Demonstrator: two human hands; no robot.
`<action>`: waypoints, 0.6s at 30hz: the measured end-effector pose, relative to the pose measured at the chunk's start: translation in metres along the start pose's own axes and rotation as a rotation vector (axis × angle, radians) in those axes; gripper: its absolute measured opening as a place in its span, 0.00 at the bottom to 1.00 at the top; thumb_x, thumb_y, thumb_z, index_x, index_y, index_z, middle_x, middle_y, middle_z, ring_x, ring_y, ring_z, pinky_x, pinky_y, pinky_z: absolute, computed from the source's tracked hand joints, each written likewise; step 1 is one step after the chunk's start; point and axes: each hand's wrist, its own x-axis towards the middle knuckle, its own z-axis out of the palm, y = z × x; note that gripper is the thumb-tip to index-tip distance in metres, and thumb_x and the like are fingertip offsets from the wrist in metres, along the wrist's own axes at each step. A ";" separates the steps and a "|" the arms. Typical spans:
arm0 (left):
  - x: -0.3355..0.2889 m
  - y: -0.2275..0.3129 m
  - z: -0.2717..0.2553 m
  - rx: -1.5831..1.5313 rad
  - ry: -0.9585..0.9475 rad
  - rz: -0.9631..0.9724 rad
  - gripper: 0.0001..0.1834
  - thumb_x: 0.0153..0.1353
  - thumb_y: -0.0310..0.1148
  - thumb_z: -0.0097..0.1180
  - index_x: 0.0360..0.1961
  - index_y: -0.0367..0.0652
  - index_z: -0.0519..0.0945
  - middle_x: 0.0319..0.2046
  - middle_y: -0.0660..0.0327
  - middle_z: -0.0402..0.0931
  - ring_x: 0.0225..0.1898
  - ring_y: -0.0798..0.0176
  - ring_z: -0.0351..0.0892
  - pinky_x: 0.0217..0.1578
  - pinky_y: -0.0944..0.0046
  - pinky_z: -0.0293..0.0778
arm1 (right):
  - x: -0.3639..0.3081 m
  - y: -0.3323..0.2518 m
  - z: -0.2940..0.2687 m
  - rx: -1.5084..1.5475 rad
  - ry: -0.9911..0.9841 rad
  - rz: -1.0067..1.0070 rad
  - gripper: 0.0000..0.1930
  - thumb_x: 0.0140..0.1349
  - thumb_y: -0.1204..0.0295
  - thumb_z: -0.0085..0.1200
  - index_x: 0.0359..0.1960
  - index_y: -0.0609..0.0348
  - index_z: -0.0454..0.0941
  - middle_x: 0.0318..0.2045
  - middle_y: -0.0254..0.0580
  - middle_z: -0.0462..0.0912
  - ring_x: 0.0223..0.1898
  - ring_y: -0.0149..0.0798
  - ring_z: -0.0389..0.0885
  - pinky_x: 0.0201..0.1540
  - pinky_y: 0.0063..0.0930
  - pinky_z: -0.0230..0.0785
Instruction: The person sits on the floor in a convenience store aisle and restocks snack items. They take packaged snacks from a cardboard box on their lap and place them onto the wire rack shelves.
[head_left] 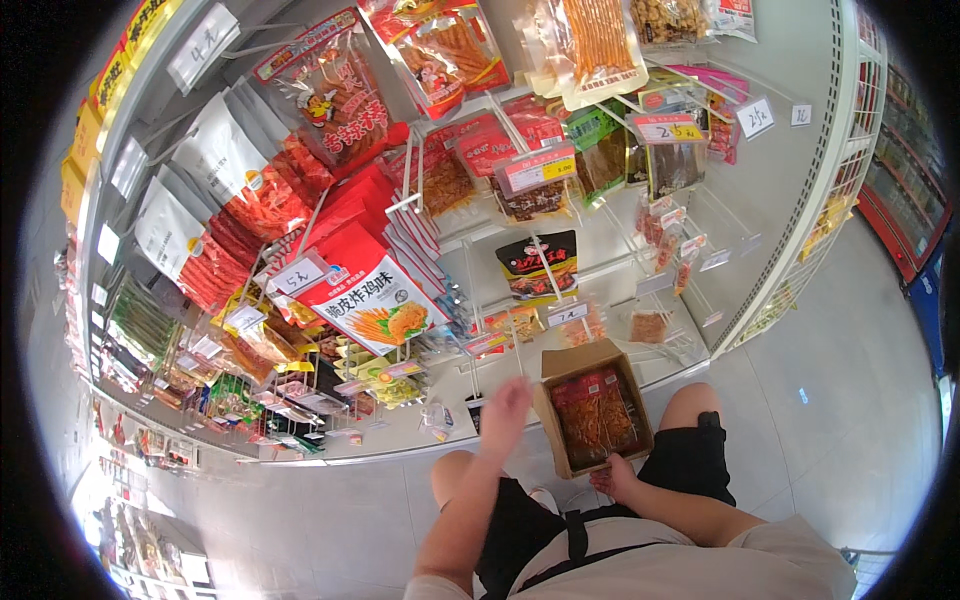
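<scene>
An open cardboard box (547, 425) rests at my lap, tilted a little, with its far flap raised. Inside lie clear packets of reddish-brown snack food (598, 412) with red tops. My right hand (616, 479) grips the near edge of the box, fingers curled at its rim. To the left of the box, my left hand (507, 408) is raised in front of the bottom shelf, apart from the box. Motion smears its fingers, and I see no packet in it.
Ahead stands a shelf unit with hooks full of snack packets, including a large red-and-white packet (375, 300) and a black packet (538, 265). Price tags (568, 315) stick out on hook ends. A white wire rack (815, 230) stands right. Grey tiled floor (800, 400) surrounds me.
</scene>
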 end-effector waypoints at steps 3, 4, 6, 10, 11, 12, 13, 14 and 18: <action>0.088 0.049 -0.046 -0.497 0.104 0.250 0.14 0.73 0.32 0.55 0.55 0.38 0.81 0.43 0.60 0.83 0.44 0.65 0.82 0.44 0.63 0.78 | 0.002 -0.001 0.000 -0.003 -0.005 -0.020 0.20 0.72 0.58 0.41 0.52 0.63 0.72 0.37 0.55 0.83 0.34 0.50 0.84 0.37 0.44 0.80; 0.108 0.086 -0.057 -0.586 0.138 0.207 0.16 0.73 0.30 0.53 0.58 0.37 0.78 0.44 0.60 0.83 0.45 0.65 0.82 0.45 0.64 0.79 | 0.014 0.001 -0.005 0.018 -0.010 -0.016 0.21 0.73 0.57 0.41 0.50 0.64 0.73 0.35 0.54 0.84 0.33 0.49 0.84 0.34 0.42 0.80; 0.151 0.122 -0.073 -0.510 0.299 0.311 0.24 0.72 0.29 0.51 0.68 0.37 0.70 0.50 0.59 0.81 0.50 0.65 0.80 0.46 0.64 0.80 | 0.034 0.005 -0.011 0.020 -0.028 0.018 0.20 0.73 0.56 0.41 0.48 0.63 0.74 0.33 0.54 0.84 0.29 0.47 0.85 0.30 0.41 0.80; 0.226 0.153 -0.096 -0.569 0.309 0.152 0.40 0.70 0.30 0.53 0.79 0.43 0.50 0.66 0.53 0.69 0.54 0.58 0.79 0.48 0.59 0.80 | 0.010 -0.002 0.001 -0.007 0.009 -0.065 0.21 0.68 0.58 0.42 0.44 0.68 0.76 0.32 0.55 0.83 0.32 0.51 0.84 0.35 0.44 0.79; 0.248 0.148 -0.100 -0.616 0.304 0.133 0.43 0.70 0.31 0.53 0.81 0.44 0.46 0.69 0.51 0.66 0.54 0.56 0.79 0.48 0.58 0.80 | 0.012 -0.004 0.002 -0.006 0.006 -0.056 0.21 0.68 0.59 0.42 0.44 0.69 0.75 0.33 0.55 0.83 0.32 0.51 0.84 0.35 0.44 0.79; 0.265 0.149 -0.099 -0.562 0.374 0.130 0.41 0.70 0.30 0.54 0.80 0.46 0.48 0.67 0.52 0.68 0.52 0.56 0.80 0.46 0.58 0.81 | 0.017 -0.003 0.000 0.000 0.006 -0.048 0.21 0.68 0.59 0.42 0.45 0.69 0.75 0.33 0.56 0.83 0.32 0.51 0.84 0.35 0.44 0.79; 0.278 0.149 -0.101 -0.503 0.451 0.126 0.40 0.70 0.29 0.54 0.79 0.48 0.50 0.64 0.52 0.71 0.50 0.57 0.81 0.43 0.58 0.82 | 0.022 -0.001 -0.001 0.001 0.001 -0.037 0.21 0.68 0.59 0.43 0.45 0.69 0.74 0.33 0.56 0.83 0.32 0.51 0.84 0.35 0.44 0.79; 0.290 0.147 -0.106 -0.443 0.530 0.123 0.38 0.70 0.28 0.54 0.78 0.50 0.51 0.61 0.53 0.73 0.48 0.57 0.81 0.41 0.58 0.84 | 0.024 0.001 0.000 0.010 -0.009 -0.039 0.21 0.68 0.59 0.43 0.46 0.69 0.74 0.33 0.56 0.83 0.32 0.51 0.84 0.35 0.44 0.79; 0.316 0.136 -0.121 -0.385 0.511 0.213 0.47 0.66 0.30 0.57 0.80 0.46 0.44 0.65 0.44 0.70 0.42 0.51 0.82 0.39 0.55 0.80 | 0.026 0.003 0.001 0.035 -0.006 -0.042 0.21 0.67 0.59 0.43 0.47 0.67 0.73 0.33 0.57 0.84 0.32 0.52 0.84 0.34 0.44 0.80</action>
